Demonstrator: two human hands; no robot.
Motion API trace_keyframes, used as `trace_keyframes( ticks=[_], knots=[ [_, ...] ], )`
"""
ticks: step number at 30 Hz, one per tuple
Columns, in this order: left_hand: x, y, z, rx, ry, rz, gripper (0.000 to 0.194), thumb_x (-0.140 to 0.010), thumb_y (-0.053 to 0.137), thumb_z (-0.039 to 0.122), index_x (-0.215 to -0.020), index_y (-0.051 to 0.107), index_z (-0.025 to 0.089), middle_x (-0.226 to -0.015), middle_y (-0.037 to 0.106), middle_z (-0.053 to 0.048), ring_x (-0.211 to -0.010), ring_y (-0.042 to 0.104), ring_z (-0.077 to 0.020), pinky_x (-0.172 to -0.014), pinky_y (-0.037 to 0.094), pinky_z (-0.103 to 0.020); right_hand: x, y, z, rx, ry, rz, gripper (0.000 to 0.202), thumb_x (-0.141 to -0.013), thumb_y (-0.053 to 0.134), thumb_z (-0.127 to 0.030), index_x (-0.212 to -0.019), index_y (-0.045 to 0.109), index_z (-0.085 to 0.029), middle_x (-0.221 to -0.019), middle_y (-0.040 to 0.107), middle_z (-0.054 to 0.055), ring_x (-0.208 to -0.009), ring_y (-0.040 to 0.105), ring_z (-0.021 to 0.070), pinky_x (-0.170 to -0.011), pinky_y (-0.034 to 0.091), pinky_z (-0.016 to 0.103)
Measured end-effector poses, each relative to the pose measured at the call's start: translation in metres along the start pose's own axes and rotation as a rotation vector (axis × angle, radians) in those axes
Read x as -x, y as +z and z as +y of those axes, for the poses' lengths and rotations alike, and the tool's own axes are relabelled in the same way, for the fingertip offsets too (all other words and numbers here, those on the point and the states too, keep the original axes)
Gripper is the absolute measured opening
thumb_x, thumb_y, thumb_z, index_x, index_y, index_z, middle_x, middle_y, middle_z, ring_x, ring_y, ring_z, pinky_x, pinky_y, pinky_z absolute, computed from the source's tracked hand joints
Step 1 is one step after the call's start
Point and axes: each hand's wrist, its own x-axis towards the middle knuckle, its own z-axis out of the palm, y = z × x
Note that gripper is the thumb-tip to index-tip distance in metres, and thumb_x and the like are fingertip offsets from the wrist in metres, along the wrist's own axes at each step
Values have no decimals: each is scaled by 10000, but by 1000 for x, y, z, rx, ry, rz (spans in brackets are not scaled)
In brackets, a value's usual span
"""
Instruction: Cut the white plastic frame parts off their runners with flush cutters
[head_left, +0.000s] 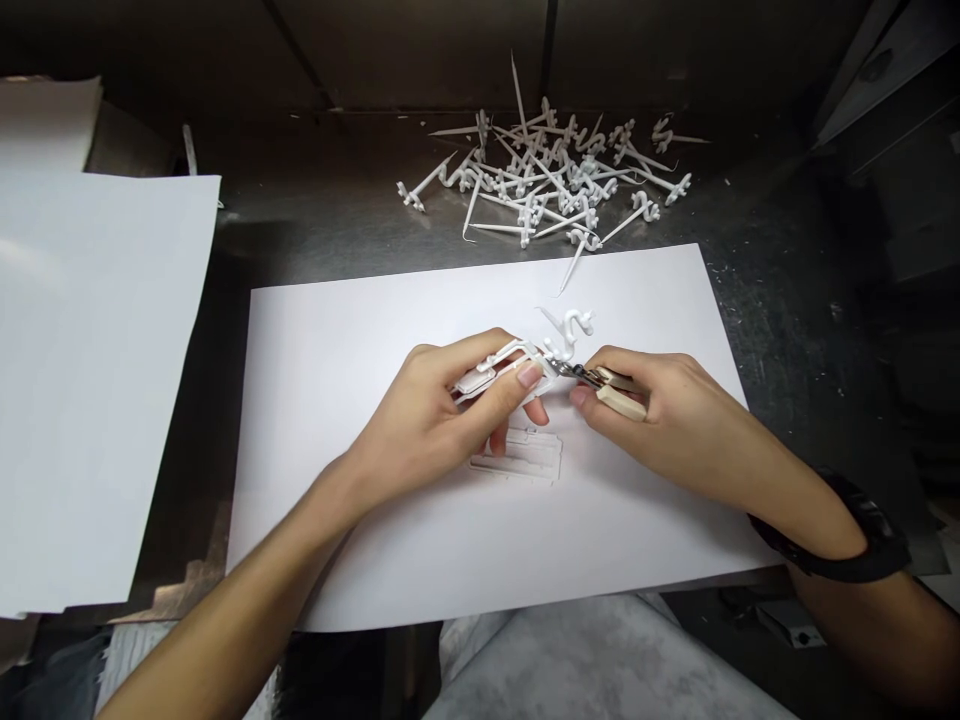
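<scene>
My left hand (pixel 442 405) is closed around a white moulded plastic piece (pixel 474 382), thumb on its near side. From the piece's right end a curly white sprue (pixel 576 335) with a thin spike sticks up. In my right hand (pixel 667 410) is a pair of nippers (pixel 621 402) with beige handles. Their metal jaws meet the plastic near the foot of the sprue; whether they are closed on it I cannot tell. Below my left fingers, a flat white plastic part (pixel 525 460) lies on a white paper sheet (pixel 360 570), partly hidden by the hand.
Beyond the sheet, a loose heap of white sprues (pixel 555 185) lies on the dark metal bench (pixel 315 220). A stack of white sheets (pixel 90 380) is at the left, with a box-like object behind it. Small scraps dot the bench at the right.
</scene>
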Motion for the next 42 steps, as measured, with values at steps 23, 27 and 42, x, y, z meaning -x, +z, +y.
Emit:
trace_keyframes(
  ticks=[23,27,42],
  knots=[
    [2,5,-3,-123,108,24,195,-1116,644,324,-1005,743,199,-928,780,1,-673,689,-119,-633,551,-190,-3,5,13,305,-232,212,245,-985,656,-267,-853,455,-221,-764,539,-23,-674,473,182,-643,305,322],
    [3,2,-4,-158,150,51,153,-1116,645,314,-1060,738,206,-958,795,6,-756,734,-139,-713,576,-206,1,4,10,209,-189,149,263,-923,709,-210,-889,448,-226,-837,559,-37,-703,505,162,-633,326,292],
    [3,0,-5,-289,271,50,151,-1122,630,272,-1136,768,213,-1015,794,-10,-876,750,-151,-799,559,-214,-3,1,16,354,-377,286,207,-926,621,-175,-852,432,-218,-768,513,-29,-680,493,165,-640,321,299]
  ],
)
